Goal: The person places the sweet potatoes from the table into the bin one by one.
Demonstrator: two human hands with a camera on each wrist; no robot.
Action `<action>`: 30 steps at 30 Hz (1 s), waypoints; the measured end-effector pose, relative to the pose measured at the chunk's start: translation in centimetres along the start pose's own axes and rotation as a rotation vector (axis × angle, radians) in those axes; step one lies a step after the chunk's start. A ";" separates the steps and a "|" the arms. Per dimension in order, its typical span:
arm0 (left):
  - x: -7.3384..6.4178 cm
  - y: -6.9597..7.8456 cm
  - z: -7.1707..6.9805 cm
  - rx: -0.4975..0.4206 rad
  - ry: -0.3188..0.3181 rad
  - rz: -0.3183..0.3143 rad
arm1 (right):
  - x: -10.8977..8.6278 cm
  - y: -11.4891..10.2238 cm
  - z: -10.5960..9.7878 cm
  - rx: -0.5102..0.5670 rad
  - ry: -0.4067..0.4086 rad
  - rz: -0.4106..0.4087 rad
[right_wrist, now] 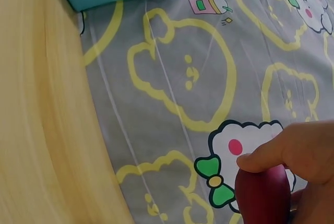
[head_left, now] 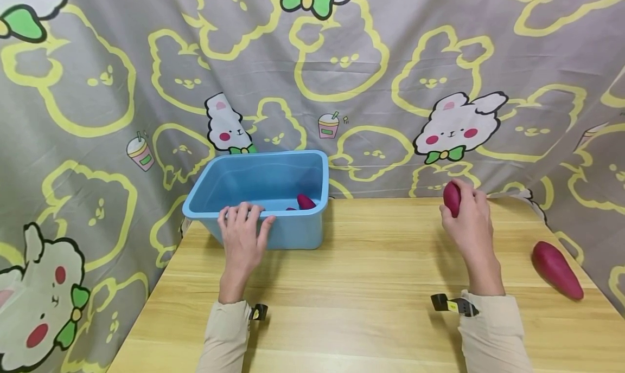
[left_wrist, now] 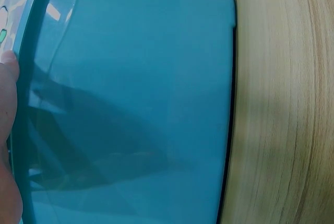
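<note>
My right hand [head_left: 471,221] holds a purple-red sweet potato [head_left: 452,198] above the back right of the table, thumb on one side of it. The right wrist view shows the thumb pressed to the top of this sweet potato [right_wrist: 262,195]. My left hand [head_left: 243,235] grips the front rim of a blue plastic bin [head_left: 298,229], fingers hooked over the edge. Inside the bin a sweet potato [head_left: 305,202] shows at the right, with small parts of others partly hidden by the front wall. Another sweet potato [head_left: 557,270] lies on the table, right of my right forearm.
The bin stands at the back left of the wooden table [head_left: 371,286]. A grey patterned curtain [head_left: 371,64] hangs right behind the table and along both sides. Each wrist wears a strap with a small black camera [head_left: 439,302].
</note>
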State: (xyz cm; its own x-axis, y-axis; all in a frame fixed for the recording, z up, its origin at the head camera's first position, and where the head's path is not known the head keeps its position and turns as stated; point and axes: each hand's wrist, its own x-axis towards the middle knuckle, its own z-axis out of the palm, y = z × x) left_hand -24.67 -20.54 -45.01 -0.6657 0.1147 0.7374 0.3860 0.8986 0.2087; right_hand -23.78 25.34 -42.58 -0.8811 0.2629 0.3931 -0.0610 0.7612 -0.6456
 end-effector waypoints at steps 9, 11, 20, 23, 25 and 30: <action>-0.1 0.0 -0.1 -0.006 -0.002 -0.005 | -0.2 -0.9 0.2 0.002 0.019 -0.041; 0.0 0.0 -0.1 -0.007 -0.002 -0.003 | -0.2 -1.1 0.2 0.003 0.020 -0.047; 0.0 0.0 -0.1 0.004 -0.007 0.000 | -0.4 -1.8 0.2 -0.001 0.020 -0.058; 0.1 0.1 -0.1 0.011 -0.018 -0.003 | -0.5 -2.0 0.2 -0.002 0.015 -0.057; 0.1 0.1 -0.1 0.013 -0.021 -0.003 | -0.5 -2.2 0.2 -0.002 0.017 -0.060; 0.0 0.0 -0.1 0.005 -0.010 -0.004 | -0.6 -2.7 0.3 0.005 0.031 -0.086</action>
State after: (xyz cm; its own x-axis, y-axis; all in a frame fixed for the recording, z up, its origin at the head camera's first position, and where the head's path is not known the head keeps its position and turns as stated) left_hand -24.58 -20.56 -44.90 -0.6737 0.1158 0.7299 0.3803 0.9012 0.2080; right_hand -23.23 23.00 -41.28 -0.8574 0.2153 0.4674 -0.1379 0.7789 -0.6118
